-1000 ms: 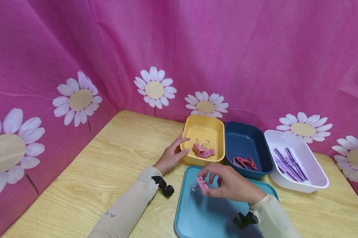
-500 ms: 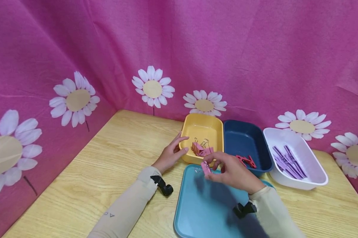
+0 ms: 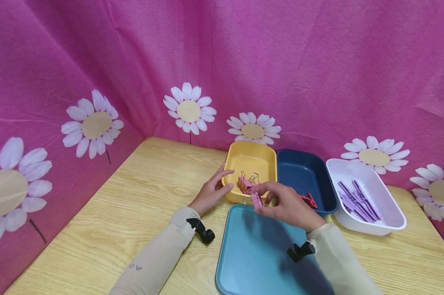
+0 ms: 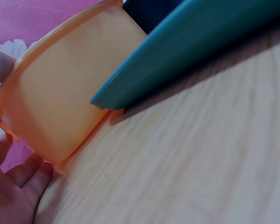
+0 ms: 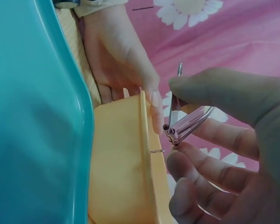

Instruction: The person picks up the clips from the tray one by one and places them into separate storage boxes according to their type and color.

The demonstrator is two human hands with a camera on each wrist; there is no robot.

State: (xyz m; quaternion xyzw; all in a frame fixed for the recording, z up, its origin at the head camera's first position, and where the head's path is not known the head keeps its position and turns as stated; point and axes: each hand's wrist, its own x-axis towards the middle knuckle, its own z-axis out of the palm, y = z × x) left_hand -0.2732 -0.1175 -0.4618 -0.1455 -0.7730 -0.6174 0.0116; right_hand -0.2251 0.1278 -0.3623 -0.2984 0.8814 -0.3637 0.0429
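A pink cloth backdrop [image 3: 281, 61] printed with white daisies closes in the back and left of a light wooden table [image 3: 133, 213]. On the table a teal tray [image 3: 259, 254] lies nearest the person, and behind it stand three bins in a row: a yellow bin [image 3: 249, 157] on the left, a dark blue bin [image 3: 303, 172] touching it, and a white bin [image 3: 373, 213] further right. The blue bin holds red clips [image 3: 308, 200], the white one purple clips [image 3: 354, 200], and the yellow one a small heap of pink binder clips [image 3: 245, 184] with wire handles. The left hand [image 3: 211, 191] rests against the yellow bin's left wall, fingers fairly straight, thumb on the outer wall and fingertips at the rim; the left wrist view shows that wall against the palm and the tray's edge just beside the bin. The right hand [image 3: 286, 205] hovers over the near rim of the yellow bin, where it meets the tray. Its thumb and curled fingers [image 5: 214, 140] pinch a pink binder clip [image 5: 184, 126], which hangs just above the bin's near edge, wire handle pointing up, close to the left hand's fingertips.
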